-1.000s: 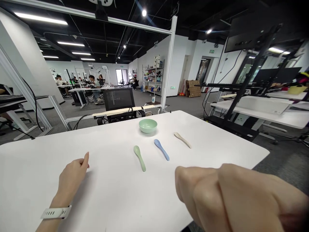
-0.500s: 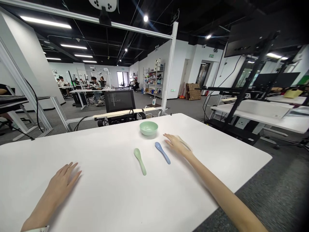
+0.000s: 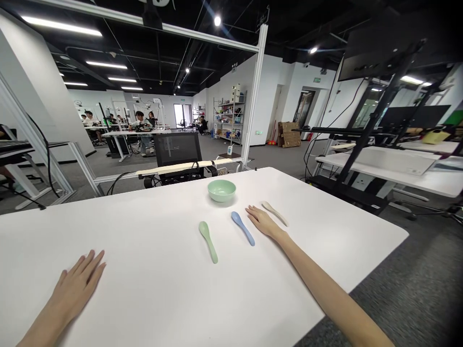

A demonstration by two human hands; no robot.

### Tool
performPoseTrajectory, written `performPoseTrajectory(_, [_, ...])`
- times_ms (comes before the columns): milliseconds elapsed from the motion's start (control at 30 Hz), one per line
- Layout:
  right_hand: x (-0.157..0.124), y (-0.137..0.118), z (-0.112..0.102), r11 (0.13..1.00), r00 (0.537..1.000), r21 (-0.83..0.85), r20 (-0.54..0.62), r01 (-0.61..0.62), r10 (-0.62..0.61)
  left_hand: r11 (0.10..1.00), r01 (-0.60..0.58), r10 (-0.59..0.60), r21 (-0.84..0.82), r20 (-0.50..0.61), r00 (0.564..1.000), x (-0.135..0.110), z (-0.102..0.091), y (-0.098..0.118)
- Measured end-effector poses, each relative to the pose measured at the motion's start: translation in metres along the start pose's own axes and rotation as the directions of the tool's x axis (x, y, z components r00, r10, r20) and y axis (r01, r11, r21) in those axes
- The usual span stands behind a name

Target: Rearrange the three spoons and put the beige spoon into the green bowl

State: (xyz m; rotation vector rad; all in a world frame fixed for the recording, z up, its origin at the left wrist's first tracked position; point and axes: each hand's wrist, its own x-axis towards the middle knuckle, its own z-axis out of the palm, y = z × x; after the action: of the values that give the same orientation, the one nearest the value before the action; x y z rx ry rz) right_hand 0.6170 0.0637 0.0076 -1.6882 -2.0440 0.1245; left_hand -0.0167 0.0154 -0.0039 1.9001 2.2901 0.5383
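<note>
Right hand (image 3: 263, 222) beside blue spoon (image 3: 242, 228)

A black mesh office chair (image 3: 177, 149) is being framed by aluminium profile uprights (image 3: 254, 96), while a stocked shelving unit (image 3: 227, 115) and a cardboard box (image 3: 288, 134) are being lit by a ceiling spotlight (image 3: 217, 21); a distant desk (image 3: 115, 134) is being worked at by people (image 3: 141, 127).

from here, the left forearm (image 3: 39, 327) and right forearm (image 3: 336, 296) run off the bottom edge, the tabletop (image 3: 152, 270) hides part of the black office chair (image 3: 177, 150), and the items on the far shelving (image 3: 227, 115) are too small to make out.
</note>
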Motion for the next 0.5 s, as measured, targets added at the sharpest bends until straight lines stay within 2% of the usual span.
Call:
performPoseTrajectory(200, [0.0003, -0.0004, 0.0011, 1.000, 1.000, -0.011, 0.005, -0.002, 0.002, 1.000, 0.025, -0.025, -0.007, 0.032, 0.999, 0.0002, -0.0032, 0.0018])
performPoseTrajectory(500, [0.0008, -0.0009, 0.0017, 1.000, 1.000, -0.003, 0.004, 0.000, 0.000, 1.000, 0.006, -0.006, 0.002, 0.008, 1.000, 0.0000, -0.0010, 0.0006])
